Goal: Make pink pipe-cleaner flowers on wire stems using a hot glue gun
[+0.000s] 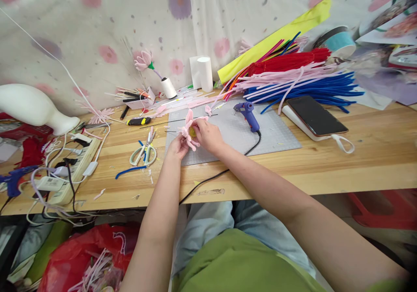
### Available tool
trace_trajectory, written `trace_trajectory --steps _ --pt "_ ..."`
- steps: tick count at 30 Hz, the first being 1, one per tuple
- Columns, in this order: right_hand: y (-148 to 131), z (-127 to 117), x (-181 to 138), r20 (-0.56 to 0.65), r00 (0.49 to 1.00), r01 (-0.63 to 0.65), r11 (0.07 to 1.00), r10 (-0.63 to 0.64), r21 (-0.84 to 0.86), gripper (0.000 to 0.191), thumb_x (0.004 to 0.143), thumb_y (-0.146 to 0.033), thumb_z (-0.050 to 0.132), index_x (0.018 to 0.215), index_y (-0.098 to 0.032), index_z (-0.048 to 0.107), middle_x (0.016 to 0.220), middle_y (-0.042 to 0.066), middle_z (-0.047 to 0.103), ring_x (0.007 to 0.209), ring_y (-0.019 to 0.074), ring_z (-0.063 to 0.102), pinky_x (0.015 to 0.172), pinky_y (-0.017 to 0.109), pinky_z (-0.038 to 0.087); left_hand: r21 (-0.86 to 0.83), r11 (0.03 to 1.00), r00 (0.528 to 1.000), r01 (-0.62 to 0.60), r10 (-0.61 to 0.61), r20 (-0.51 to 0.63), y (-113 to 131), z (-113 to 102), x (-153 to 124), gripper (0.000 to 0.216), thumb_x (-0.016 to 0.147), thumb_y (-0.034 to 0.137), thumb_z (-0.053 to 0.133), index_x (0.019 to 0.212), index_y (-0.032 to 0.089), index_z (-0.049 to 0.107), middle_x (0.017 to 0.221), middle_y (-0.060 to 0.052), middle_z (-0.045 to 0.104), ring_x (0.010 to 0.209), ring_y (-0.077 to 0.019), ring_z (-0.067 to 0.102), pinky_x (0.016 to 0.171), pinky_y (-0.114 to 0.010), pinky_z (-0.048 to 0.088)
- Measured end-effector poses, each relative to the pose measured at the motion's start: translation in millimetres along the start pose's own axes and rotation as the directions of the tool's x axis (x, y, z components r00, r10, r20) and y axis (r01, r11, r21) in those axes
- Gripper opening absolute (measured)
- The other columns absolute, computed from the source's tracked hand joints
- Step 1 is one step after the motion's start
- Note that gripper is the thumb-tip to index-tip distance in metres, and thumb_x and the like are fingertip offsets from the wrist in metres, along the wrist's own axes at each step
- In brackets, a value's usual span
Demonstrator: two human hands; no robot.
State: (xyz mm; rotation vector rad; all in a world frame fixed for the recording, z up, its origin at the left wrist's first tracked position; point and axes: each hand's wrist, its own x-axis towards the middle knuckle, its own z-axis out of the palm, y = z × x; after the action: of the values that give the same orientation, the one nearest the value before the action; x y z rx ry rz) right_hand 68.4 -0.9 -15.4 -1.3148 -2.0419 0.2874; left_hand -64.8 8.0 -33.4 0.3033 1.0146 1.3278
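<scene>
Green shirt [247, 261] at six o'clock, and beyond it you've got the pink flower [186, 132] up in both hands, over the nine o'clock end of the grey mat [280, 137]; your left hand [177, 147] pinches its seven o'clock side; your right hand [210, 134] has its fingers narrowed on the petals by the yellow centre [192, 132], exact contact hidden. Looks like petal-setting or shaping is the step in hand; next calls for a steady left, light right; glue gun [250, 118] at three o'clock, scissors [147, 143] near nine.
</scene>
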Motion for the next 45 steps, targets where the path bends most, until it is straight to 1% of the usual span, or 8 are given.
trace_trajectory --steps 7,15,19,25,31,35,40,45 --pt "-0.4 -3.1 -2.4 -0.005 0.999 -0.035 0.999 0.035 -0.007 0.024 0.092 -0.026 0.033 0.103 -0.016 0.052 0.099 0.01 0.065 0.084 0.0192 0.059 0.063 0.027 0.036 0.0 0.999 0.999 -0.036 0.036 -0.012 -0.3 1.6 -1.3 0.018 0.079 0.005 0.05 0.086 0.016 0.063 0.069 0.0 0.066 0.062 -0.0088 0.063 0.062 -0.017 0.05" --pt "-1.5 -3.2 -11.0 0.112 0.97 0.209 0.976 -0.216 0.065 0.017 0.087 -0.016 0.041 0.094 -0.014 0.056 0.097 0.011 0.062 0.086 0.0182 0.055 0.068 0.027 0.037 -0.028 0.998 0.998 -0.06 0.059 -0.035 1.2 1.8 -3.3 0.018 0.078 0.003 0.049 0.065 0.013 0.056 0.055 0.002 0.059 0.046 -0.0054 0.055 0.051 -0.014 0.045" --pt "-2.7 4.0 -7.5 0.124 0.97 0.204 0.977 -0.211 0.065 0.016 0.085 -0.017 0.044 0.096 -0.014 0.055 0.097 0.011 0.061 0.086 0.0189 0.054 0.068 0.028 0.038 -0.026 0.996 0.996 -0.09 0.09 -0.017 -1.2 2.8 -4.0 0.016 0.077 0.004 0.05 0.066 0.013 0.057 0.055 0.002 0.059 0.044 -0.0049 0.053 0.047 -0.014 0.043" --pt "-2.5 3.6 -4.9 0.155 0.973 0.164 0.985 -0.17 0.05 0.02 0.084 -0.017 0.046 0.102 -0.013 0.053 0.102 0.013 0.061 0.089 0.0202 0.054 0.07 0.029 0.039 -0.034 0.993 0.993 -0.115 0.114 -0.025 -4.3 1.2 -1.8 0.013 0.075 0.004 0.053 0.077 0.015 0.06 0.059 0.003 0.061 0.051 -0.0054 0.056 0.057 -0.015 0.046" --pt "-1.0 3.6 -1.2 0.166 0.974 0.142 0.985 -0.157 0.097 0.02 0.083 -0.018 0.048 0.102 -0.013 0.054 0.099 0.011 0.062 0.086 0.0195 0.055 0.069 0.028 0.039 -0.034 0.995 0.995 -0.09 0.088 -0.057 -2.9 5.3 -4.5 0.016 0.078 0.003 0.048 0.076 0.014 0.06 0.056 0.003 0.059 0.048 -0.0052 0.053 0.056 -0.015 0.046" --pt "2.3 4.2 -0.9 0.087 0.994 0.05 0.985 -0.065 0.163 0.016 0.084 -0.018 0.044 0.092 -0.015 0.057 0.09 0.007 0.064 0.08 0.017 0.055 0.069 0.027 0.039 -0.054 0.988 0.986 -0.147 0.142 -0.091 -2.2 8.5 -7.0 0.017 0.077 0.0 0.048 0.07 0.013 0.057 0.055 0.003 0.058 0.048 -0.0045 0.054 0.055 -0.014 0.045" --pt "2.6 -3.5 -3.3 -0.086 0.995 0.069 0.98 -0.054 0.187 0.02 0.087 -0.02 0.041 0.096 -0.016 0.059 0.102 0.008 0.061 0.088 0.0154 0.055 0.07 0.025 0.04 -0.046 0.983 0.983 -0.179 0.177 -0.044 -2.0 6.9 -5.6 0.014 0.076 0.001 0.052 0.074 0.012 0.061 0.064 0.0 0.063 0.057 -0.0066 0.059 0.057 -0.015 0.048" --pt "3.2 -6.1 -2.5 -0.062 0.993 0.109 0.991 -0.104 0.074 0.026 0.09 -0.024 0.039 0.102 -0.019 0.061 0.107 0.007 0.061 0.096 0.0164 0.054 0.07 0.025 0.04 -0.009 0.986 0.985 -0.169 0.169 0.029 -2.2 1.4 -2.0 0.013 0.074 0.003 0.058 0.081 0.012 0.064 0.071 -0.001 0.067 0.063 -0.008 0.062 0.061 -0.016 0.049"
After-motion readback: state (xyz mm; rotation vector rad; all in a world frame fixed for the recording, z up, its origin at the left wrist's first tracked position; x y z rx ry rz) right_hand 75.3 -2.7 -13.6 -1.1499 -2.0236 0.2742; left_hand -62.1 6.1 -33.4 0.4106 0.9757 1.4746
